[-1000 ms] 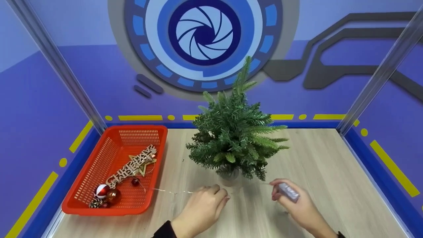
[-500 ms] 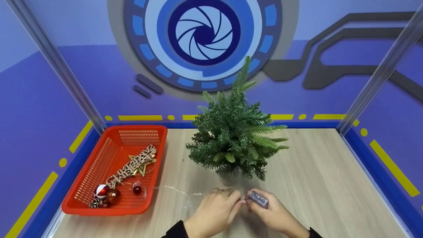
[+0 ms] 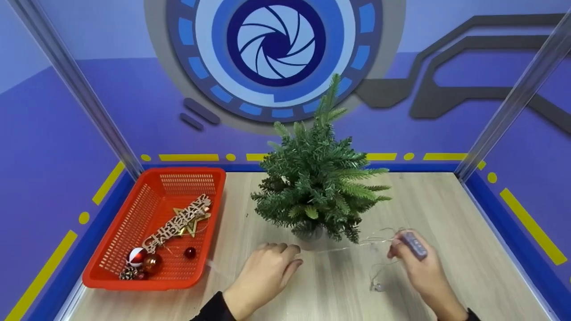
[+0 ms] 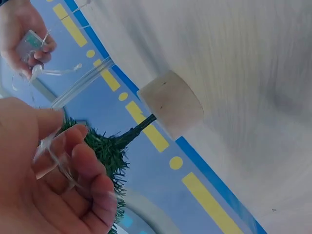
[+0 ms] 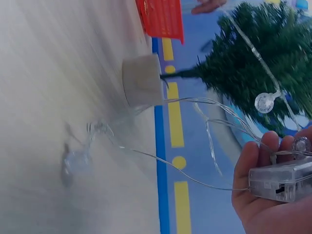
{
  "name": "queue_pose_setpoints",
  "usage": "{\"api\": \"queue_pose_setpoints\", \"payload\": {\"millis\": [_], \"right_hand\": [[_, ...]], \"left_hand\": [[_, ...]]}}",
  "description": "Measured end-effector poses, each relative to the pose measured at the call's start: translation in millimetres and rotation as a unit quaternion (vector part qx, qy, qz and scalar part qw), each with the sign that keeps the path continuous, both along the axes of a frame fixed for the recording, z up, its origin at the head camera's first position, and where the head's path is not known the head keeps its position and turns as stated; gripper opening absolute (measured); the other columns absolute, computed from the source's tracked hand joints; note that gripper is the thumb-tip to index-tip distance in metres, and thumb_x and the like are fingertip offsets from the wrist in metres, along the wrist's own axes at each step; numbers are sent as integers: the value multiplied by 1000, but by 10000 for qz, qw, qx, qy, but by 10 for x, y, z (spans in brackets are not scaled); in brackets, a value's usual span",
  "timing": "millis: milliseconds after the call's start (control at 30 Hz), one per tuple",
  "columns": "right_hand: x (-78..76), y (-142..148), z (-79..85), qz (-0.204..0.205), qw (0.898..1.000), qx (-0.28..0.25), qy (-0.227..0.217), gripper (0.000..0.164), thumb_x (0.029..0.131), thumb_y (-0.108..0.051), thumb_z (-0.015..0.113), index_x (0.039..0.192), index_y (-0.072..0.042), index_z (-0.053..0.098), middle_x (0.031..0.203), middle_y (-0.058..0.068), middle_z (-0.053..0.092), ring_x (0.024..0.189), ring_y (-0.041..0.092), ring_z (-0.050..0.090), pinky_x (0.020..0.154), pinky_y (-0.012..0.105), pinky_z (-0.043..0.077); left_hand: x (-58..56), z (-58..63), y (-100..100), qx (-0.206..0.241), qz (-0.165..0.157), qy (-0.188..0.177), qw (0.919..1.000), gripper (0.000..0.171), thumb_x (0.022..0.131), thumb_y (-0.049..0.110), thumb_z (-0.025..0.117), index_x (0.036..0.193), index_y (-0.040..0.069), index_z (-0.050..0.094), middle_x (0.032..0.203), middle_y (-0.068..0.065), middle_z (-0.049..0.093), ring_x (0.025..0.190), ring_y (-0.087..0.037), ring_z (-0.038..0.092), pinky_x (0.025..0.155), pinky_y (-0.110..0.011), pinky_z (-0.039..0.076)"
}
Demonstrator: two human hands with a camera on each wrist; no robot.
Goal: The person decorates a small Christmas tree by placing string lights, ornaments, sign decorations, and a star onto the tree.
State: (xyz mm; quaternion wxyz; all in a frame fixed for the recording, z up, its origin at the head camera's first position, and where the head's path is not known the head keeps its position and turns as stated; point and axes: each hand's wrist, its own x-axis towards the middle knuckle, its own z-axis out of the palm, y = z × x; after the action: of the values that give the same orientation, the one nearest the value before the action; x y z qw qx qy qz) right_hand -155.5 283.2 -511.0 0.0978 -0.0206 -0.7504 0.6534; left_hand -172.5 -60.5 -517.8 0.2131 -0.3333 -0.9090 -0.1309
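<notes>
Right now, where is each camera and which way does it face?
Head: on the head, facing forward and down at tree and red basket; left hand, right hand, sleeves show.
Left wrist: on that wrist, facing the tree's base; left hand near, right hand far.
Right wrist: on that wrist, facing base and clear box; right hand near, left hand far.
Both wrist views share tree, base and clear box.

The place looked like a small booth [image 3: 107, 107], closer to a lab or show stand than to a home. Blue and purple printed walls [image 3: 44, 147], with a big shutter picture [image 3: 276, 42] and yellow dashes [image 3: 189, 157], enclosed a wood-look table [image 3: 446, 214] on three sides, and metal posts [image 3: 83, 89] stood at its back corners
</notes>
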Motion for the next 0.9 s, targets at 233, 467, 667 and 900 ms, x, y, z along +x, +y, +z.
{"api": "queue_pose_setpoints", "payload": {"millis": [233, 467, 667, 900], "right_hand": [[-40, 267, 127, -689, 9925, -886, 485, 25, 99, -9, 59, 105, 13, 52, 79, 12, 63, 72, 21, 66, 76, 25, 56], [-34, 598, 301, -1354, 9680, -2039, 561, 21, 99, -15, 61, 103, 5, 55, 81, 8, 63, 75, 19, 66, 76, 26, 58], [-8, 593, 203, -938, 9794, -1703, 545, 18, 99, -8, 58, 102, 9, 53, 81, 7, 63, 73, 17, 65, 72, 24, 57], [-31, 346, -84, -68, 9941, 1020, -362, 13, 98, -10, 60, 108, 0, 60, 89, 11, 67, 78, 16, 68, 72, 27, 58]], "left_hand": [[-28, -25, -54, -162, 14, 59, 9999, 11, 98, 22, 59, 93, 19, 68, 79, 8, 67, 71, -11, 61, 71, -30, 51], [-48, -62, -99, 85, 188, 69, 9998, 12, 97, 24, 61, 90, 20, 70, 78, 9, 65, 73, -11, 54, 63, -24, 47], [-27, -50, -24, 524, -17, -436, 9977, 12, 98, 20, 59, 94, 17, 70, 81, 7, 64, 69, -7, 62, 58, -19, 52], [76, -287, 354, 937, -932, -1666, 9771, 18, 100, 16, 55, 109, 17, 71, 103, 3, 74, 92, -4, 69, 81, -11, 54]]}}
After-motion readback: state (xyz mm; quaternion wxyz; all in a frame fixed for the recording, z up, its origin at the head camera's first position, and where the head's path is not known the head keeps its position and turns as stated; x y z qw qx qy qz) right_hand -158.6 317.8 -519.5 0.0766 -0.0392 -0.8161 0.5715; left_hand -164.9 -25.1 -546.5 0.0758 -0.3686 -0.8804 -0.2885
